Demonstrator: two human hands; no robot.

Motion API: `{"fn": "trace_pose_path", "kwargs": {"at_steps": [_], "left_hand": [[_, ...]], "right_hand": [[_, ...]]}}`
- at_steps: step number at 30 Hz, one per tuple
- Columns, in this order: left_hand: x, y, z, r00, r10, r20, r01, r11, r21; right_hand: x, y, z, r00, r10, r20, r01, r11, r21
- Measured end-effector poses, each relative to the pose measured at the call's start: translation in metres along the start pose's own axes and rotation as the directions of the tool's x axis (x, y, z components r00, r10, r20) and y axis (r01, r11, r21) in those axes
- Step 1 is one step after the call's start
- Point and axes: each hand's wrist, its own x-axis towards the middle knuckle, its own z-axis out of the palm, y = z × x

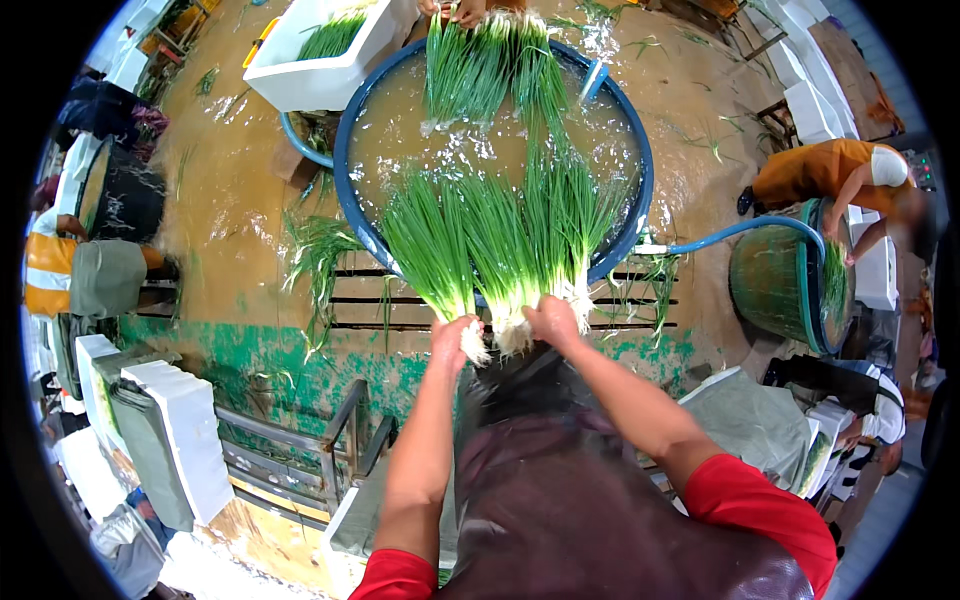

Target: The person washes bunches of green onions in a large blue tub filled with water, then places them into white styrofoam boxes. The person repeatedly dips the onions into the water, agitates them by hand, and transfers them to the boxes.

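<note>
A round blue tub (643, 150) of murky water stands before me. My left hand (455, 338) is closed round the white root ends of a bunch of spring onions (425, 240), whose green leaves reach over the near rim into the water. Beside it, my right hand (553, 322) grips the root end of a second bunch (492, 240). To the right, a further bunch (575, 225) lies across the rim with its roots toward me. At the far rim another person's hands (460, 12) are by more spring onions (470, 75) dipping into the water.
A white foam box (300, 85) with spring onions stands far left of the tub. Blue hoses (740, 228) run to the tub. Loose leaves (320, 260) litter slats and wet floor. A metal rail (340, 440) stands near left. Co-workers (830, 175) bend at other tubs (785, 280).
</note>
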Motion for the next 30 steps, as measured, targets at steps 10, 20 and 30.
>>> {"fn": "trace_pose_path", "kwargs": {"at_steps": [10, 20, 30], "left_hand": [[0.001, -0.028, 0.003, 0.981, 0.192, 0.033, -0.187, 0.976, -0.111], [-0.004, -0.028, 0.008, 0.994, 0.084, 0.076, -0.08, 0.995, -0.051], [0.004, -0.033, 0.004, 0.983, -0.082, 0.164, 0.121, 0.964, -0.238]], "right_hand": [[-0.035, -0.048, -0.017, 0.974, -0.134, -0.183, 0.186, 0.934, 0.306], [-0.032, -0.024, 0.009, 0.959, -0.203, -0.199, 0.225, 0.97, 0.094], [-0.016, -0.019, 0.003, 0.805, 0.132, 0.578, -0.565, 0.467, 0.68]]}}
